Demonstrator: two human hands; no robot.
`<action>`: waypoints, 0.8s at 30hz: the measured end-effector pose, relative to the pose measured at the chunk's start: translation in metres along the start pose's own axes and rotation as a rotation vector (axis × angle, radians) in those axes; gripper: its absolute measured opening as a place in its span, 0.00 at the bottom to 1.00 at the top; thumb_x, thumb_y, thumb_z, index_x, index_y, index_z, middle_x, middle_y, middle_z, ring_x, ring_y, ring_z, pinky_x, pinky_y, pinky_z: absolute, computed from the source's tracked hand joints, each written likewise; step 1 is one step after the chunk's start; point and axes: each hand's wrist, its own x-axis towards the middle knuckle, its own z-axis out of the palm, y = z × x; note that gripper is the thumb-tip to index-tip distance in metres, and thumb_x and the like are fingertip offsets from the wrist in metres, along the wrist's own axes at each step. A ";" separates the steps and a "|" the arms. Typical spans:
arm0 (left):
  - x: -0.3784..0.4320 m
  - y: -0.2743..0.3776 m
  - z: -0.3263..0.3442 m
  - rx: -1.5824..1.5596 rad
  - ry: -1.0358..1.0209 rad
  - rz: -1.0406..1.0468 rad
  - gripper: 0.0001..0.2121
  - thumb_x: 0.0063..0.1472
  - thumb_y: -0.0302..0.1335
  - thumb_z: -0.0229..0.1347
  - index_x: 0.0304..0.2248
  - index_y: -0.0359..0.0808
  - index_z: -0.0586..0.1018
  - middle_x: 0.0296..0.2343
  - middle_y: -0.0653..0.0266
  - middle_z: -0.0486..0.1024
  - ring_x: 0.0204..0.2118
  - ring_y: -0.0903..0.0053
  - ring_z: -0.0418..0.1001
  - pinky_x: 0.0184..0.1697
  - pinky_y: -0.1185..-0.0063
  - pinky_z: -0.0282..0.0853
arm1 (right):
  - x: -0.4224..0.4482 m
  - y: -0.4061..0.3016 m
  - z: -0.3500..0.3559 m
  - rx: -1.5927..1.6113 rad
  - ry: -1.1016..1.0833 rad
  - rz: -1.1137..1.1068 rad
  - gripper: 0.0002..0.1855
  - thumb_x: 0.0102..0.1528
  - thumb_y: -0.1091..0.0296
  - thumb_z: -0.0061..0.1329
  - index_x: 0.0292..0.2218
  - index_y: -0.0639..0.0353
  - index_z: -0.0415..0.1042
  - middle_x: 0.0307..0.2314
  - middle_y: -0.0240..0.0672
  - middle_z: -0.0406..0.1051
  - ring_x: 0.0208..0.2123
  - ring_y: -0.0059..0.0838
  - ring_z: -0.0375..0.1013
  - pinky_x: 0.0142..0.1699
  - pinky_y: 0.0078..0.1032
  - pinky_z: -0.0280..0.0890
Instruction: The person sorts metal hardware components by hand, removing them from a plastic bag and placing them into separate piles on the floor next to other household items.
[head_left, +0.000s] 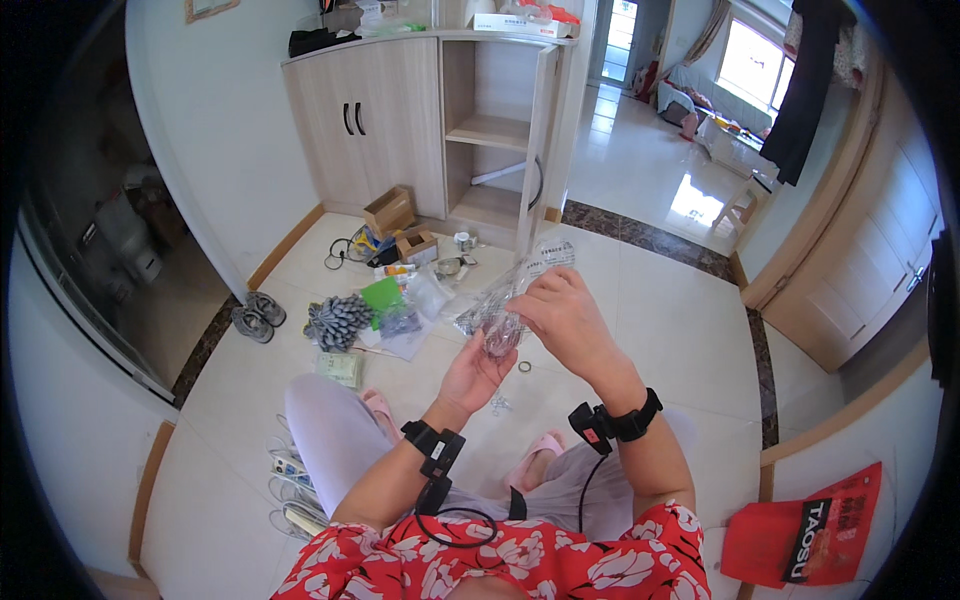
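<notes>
A clear plastic bag with printed writing (551, 256) hangs between both hands, with something rounded in its lower end. My left hand (480, 373) cups that lower end from below, palm up. Higher on the bag, my right hand (559, 311) pinches the plastic between thumb and fingers. What the bag contains cannot be told. On the floor beneath lie a small ring-shaped roll (525, 367) and a few small clear or metal pieces (500, 405). Left of the hands are a bundle of grey gloves (339, 322), a green sheet (382, 295) and a pale green packet (340, 369).
A wooden cabinet (382, 112) stands ahead with its right door (538, 142) ajar. Small open boxes (388, 212) and a white jar (463, 241) lie before it. Grey slippers (259, 317) rest at left, bundled cables (289, 480) beside my leg, and a red bag (802, 529) at lower right.
</notes>
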 end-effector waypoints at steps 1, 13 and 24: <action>-0.003 0.001 0.003 0.001 0.006 -0.004 0.12 0.65 0.35 0.42 0.45 0.42 0.69 0.44 0.64 0.70 0.48 0.72 0.68 0.51 0.71 0.66 | 0.001 -0.003 -0.002 -0.007 -0.008 -0.004 0.11 0.39 0.75 0.54 0.29 0.54 0.73 0.24 0.29 0.70 0.33 0.31 0.68 0.46 0.31 0.59; -0.008 0.015 -0.018 -0.149 -0.089 0.034 0.12 0.63 0.37 0.44 0.43 0.44 0.70 0.44 0.65 0.70 0.50 0.72 0.66 0.55 0.66 0.58 | 0.028 -0.037 0.015 -0.160 -0.078 -0.148 0.04 0.39 0.72 0.47 0.23 0.55 0.69 0.20 0.29 0.68 0.35 0.29 0.67 0.52 0.35 0.57; 0.017 0.025 -0.079 -0.157 0.210 0.018 0.15 0.65 0.41 0.39 0.41 0.42 0.71 0.40 0.65 0.73 0.43 0.72 0.71 0.42 0.75 0.70 | 0.011 0.023 0.100 -0.020 -0.207 -0.030 0.05 0.40 0.73 0.46 0.23 0.53 0.70 0.22 0.27 0.67 0.35 0.28 0.67 0.53 0.36 0.55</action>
